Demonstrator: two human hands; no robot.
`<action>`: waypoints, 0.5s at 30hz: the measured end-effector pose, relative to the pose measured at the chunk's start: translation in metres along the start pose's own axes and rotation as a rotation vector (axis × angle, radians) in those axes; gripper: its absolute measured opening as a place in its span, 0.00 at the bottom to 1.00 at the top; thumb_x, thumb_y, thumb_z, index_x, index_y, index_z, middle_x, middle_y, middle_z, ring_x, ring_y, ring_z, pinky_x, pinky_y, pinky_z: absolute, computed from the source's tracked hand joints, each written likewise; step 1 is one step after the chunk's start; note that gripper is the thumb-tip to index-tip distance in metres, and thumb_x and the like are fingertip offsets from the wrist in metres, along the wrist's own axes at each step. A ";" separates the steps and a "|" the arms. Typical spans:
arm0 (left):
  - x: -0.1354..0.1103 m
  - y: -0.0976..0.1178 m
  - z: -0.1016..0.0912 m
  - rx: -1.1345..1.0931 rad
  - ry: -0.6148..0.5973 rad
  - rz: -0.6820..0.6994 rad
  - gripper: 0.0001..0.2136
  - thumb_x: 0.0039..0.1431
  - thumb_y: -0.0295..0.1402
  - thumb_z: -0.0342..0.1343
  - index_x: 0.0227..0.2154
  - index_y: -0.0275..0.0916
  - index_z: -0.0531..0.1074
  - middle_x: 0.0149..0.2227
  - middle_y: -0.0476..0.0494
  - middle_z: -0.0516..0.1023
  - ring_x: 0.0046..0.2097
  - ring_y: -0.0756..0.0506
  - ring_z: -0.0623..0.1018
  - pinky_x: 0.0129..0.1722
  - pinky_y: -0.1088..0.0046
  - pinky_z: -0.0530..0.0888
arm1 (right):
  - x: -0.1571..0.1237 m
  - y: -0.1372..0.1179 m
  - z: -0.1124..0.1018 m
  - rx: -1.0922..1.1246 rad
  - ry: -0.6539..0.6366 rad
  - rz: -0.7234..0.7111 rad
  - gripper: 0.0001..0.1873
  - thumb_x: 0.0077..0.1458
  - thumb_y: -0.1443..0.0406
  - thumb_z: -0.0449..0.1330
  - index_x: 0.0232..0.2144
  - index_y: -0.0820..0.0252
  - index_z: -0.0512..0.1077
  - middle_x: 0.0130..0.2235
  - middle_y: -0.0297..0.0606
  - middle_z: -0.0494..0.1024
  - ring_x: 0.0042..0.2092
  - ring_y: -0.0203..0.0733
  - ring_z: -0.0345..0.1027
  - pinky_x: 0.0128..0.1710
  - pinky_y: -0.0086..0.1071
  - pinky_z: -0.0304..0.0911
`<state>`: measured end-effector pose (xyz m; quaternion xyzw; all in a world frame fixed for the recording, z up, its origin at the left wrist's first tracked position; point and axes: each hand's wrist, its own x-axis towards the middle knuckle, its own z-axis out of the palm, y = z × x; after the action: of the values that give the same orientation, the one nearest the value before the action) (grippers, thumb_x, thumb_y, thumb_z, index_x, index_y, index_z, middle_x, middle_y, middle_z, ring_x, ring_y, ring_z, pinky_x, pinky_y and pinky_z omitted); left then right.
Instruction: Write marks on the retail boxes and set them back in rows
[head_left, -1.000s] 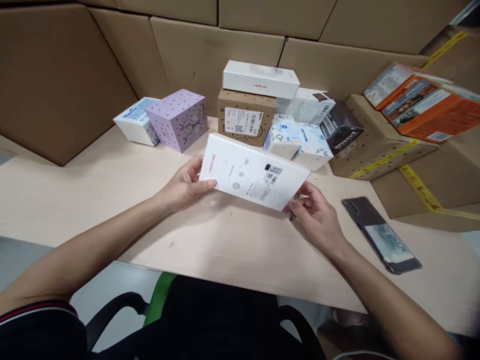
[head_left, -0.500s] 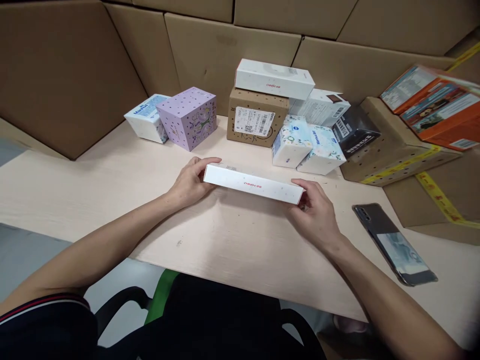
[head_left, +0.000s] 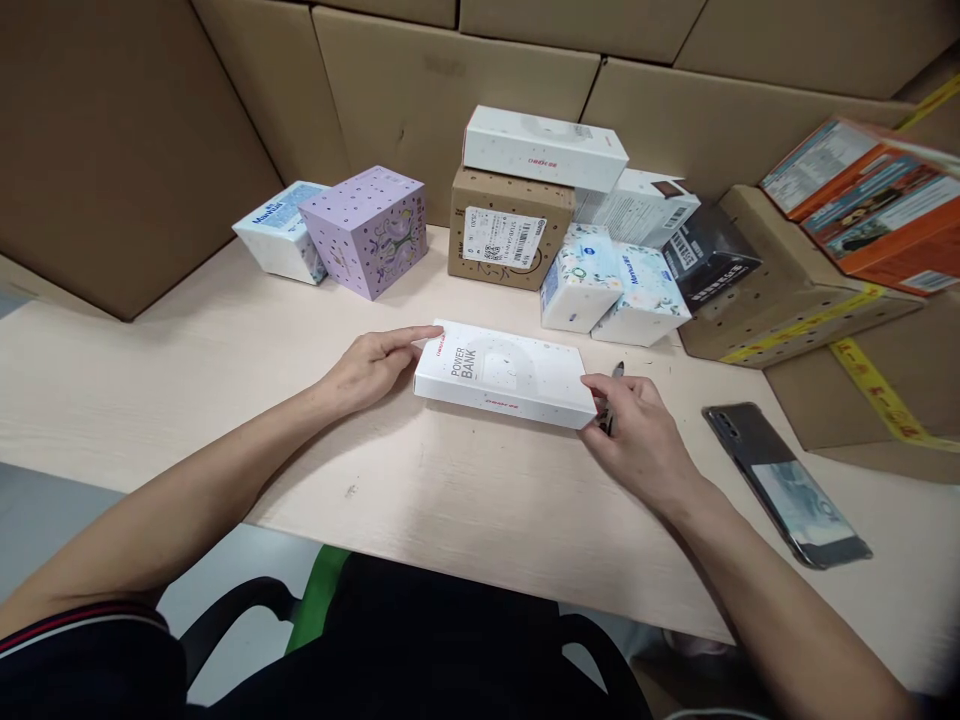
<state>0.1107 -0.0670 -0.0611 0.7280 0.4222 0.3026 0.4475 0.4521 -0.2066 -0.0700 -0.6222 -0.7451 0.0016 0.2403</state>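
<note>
A white power bank box [head_left: 510, 370] sits between my hands, top face up, with "POWER BANK" printed near its left end. It is low over the table; whether it rests there I cannot tell. My left hand [head_left: 379, 365] grips its left end, index finger reaching along the top corner. At the right end, my right hand [head_left: 637, 425] pinches the corner with thumb and fingers. A slim dark object [head_left: 616, 372], perhaps a pen or a small blade, sticks out from the right hand's fingers, mostly hidden.
Behind stand a purple box [head_left: 367, 230], tissue packs [head_left: 641, 300] and a brown carton [head_left: 457, 225] with a white box [head_left: 544, 150] on top. To the right are a phone [head_left: 787, 490], a black box [head_left: 709, 255] and an orange box [head_left: 885, 220] on taped cartons.
The power bank box has tipped from showing its narrow side to showing its printed top, and sits slightly lower. Part of the slim dark object now shows by my right hand.
</note>
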 end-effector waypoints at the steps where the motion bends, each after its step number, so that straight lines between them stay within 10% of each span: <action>1: 0.000 0.003 0.000 -0.054 0.000 -0.028 0.16 0.64 0.41 0.57 0.51 0.47 0.81 0.60 0.46 0.78 0.62 0.37 0.76 0.68 0.51 0.68 | 0.000 0.000 0.000 -0.004 -0.013 -0.011 0.24 0.54 0.69 0.60 0.54 0.57 0.72 0.40 0.47 0.81 0.49 0.60 0.70 0.41 0.50 0.72; 7: -0.004 0.016 0.003 -0.117 0.000 -0.078 0.24 0.59 0.51 0.64 0.54 0.45 0.79 0.41 0.43 0.84 0.41 0.42 0.81 0.43 0.61 0.79 | 0.002 -0.001 -0.007 0.079 -0.054 -0.027 0.18 0.62 0.66 0.56 0.53 0.55 0.73 0.43 0.47 0.81 0.49 0.57 0.72 0.42 0.49 0.73; 12: -0.006 0.020 0.003 -0.241 -0.016 -0.149 0.34 0.54 0.43 0.70 0.63 0.46 0.68 0.39 0.44 0.82 0.33 0.47 0.78 0.29 0.71 0.72 | 0.003 0.017 -0.019 -0.071 0.059 0.015 0.18 0.66 0.66 0.51 0.53 0.57 0.75 0.46 0.49 0.81 0.48 0.57 0.72 0.47 0.52 0.71; 15: -0.006 0.024 0.002 -0.328 -0.011 -0.240 0.40 0.52 0.37 0.71 0.67 0.46 0.62 0.39 0.44 0.80 0.27 0.51 0.74 0.22 0.76 0.66 | 0.000 0.028 -0.024 -0.306 -0.086 -0.012 0.22 0.64 0.69 0.51 0.54 0.59 0.77 0.42 0.50 0.79 0.44 0.57 0.71 0.42 0.49 0.70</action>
<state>0.1178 -0.0790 -0.0403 0.5917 0.4485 0.3077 0.5951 0.4868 -0.2070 -0.0575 -0.6465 -0.7499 -0.0870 0.1106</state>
